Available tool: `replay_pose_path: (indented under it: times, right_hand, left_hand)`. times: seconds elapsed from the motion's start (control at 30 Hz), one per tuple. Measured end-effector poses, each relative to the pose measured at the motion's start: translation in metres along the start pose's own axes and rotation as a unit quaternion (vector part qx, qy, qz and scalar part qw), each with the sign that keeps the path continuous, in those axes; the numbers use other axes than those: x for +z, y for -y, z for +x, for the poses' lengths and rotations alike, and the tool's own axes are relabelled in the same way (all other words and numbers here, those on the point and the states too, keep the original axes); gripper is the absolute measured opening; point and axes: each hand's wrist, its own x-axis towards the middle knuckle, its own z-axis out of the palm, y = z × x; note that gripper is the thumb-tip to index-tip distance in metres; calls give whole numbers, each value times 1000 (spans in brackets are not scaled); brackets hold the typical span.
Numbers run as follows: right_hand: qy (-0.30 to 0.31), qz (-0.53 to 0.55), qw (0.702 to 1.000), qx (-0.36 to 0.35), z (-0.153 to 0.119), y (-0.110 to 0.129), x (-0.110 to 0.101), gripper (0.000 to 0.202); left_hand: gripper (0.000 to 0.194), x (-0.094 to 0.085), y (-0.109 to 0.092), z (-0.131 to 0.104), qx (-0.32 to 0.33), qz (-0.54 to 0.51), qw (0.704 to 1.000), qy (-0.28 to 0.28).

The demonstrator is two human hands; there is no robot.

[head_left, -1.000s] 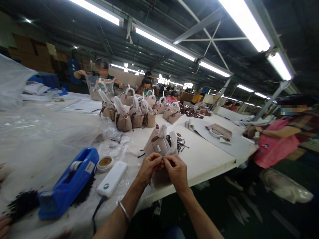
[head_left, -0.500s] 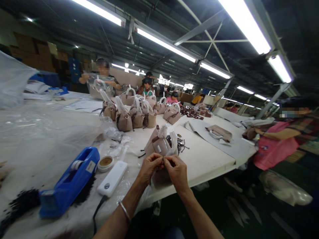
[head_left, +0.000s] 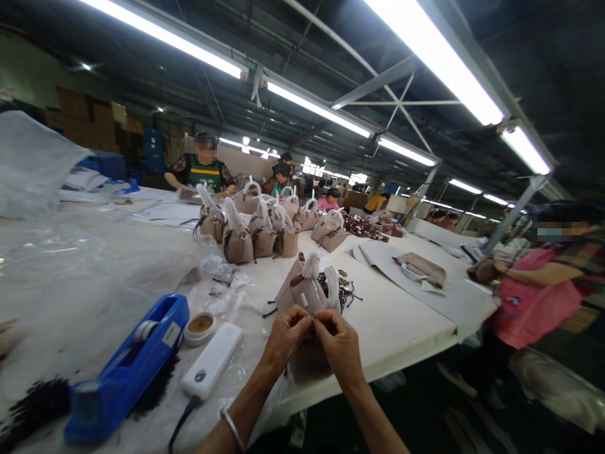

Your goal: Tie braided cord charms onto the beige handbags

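The white table (head_left: 416,318) sits a little lower in my view than a moment ago, and the handbag and my hands sit lower with it, so I take it that my head tipped rather than that the work moved. Across it, well beyond my grip, the co-worker in the green apron (head_left: 207,176) held up a clear plastic bag; now those arms are down by the tabletop. That seems to change nothing for my own piece of work.

The beige handbag (head_left: 306,293) is right at my grip, partly behind and partly below my fingers, near the table's edge. Its white-wrapped handles (head_left: 333,289) rise upward just past my fingertips. Its long axis seems to run from beyond my grip back toward me, but my hands cover the middle, so I can't be sure. Dark cords (head_left: 348,290) are bunched beyond my right hand (head_left: 341,340).

That hand and my left hand (head_left: 282,339) meet tip to tip, thumbs and forefingers pinched with hardly any gap, as they were before. Between them is a small piece (head_left: 313,318), too tiny to identify.
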Motion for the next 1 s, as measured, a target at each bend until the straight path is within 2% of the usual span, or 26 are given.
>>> replay_pose_path:
  times: [0.2, 0.5, 0.6, 0.67, 0.7, 0.77, 0.83, 0.87, 0.93, 1.0]
  right_hand:
    - [28, 34, 999, -2, 2, -6, -2, 6]
    - [56, 52, 997, -14, 8, -22, -3, 5]
    - [61, 38, 997, -18, 7, -20, -10, 3]
    - [54, -3, 998, -40, 6, -15, -20, 14]
    - [33, -37, 997, -59, 5, -14, -26, 23]
    - [-39, -119, 988, -90, 2, -16, -34, 46]
    - [-83, -187, 976, -80, -4, -25, -35, 70]
    - [-77, -207, 974, -57, -7, -32, -32, 77]
    - [-48, -227, 973, -7, -13, -48, -23, 73]
    - [-36, -239, 970, 23, -15, -60, -16, 50]
  left_hand:
    - [25, -1, 7, 1, 26, 20, 999, 20]
    - [24, -2, 3, 4, 26, 56, 996, 64]
    - [23, -6, 2, 9, 8, 64, 993, 97]
    - [21, -13, 0, 14, -7, 73, 991, 113]
    - [21, -17, -1, 16, -12, 76, 991, 108]
    - [25, -27, -2, 20, -9, 80, 995, 53]
    - [31, -35, 3, 23, 7, 93, 995, -31]
    - [32, -38, 7, 23, 16, 106, 992, -60]
    - [31, -38, 17, 24, 32, 141, 987, -71]
    - [29, -35, 28, 23, 42, 166, 984, -44]
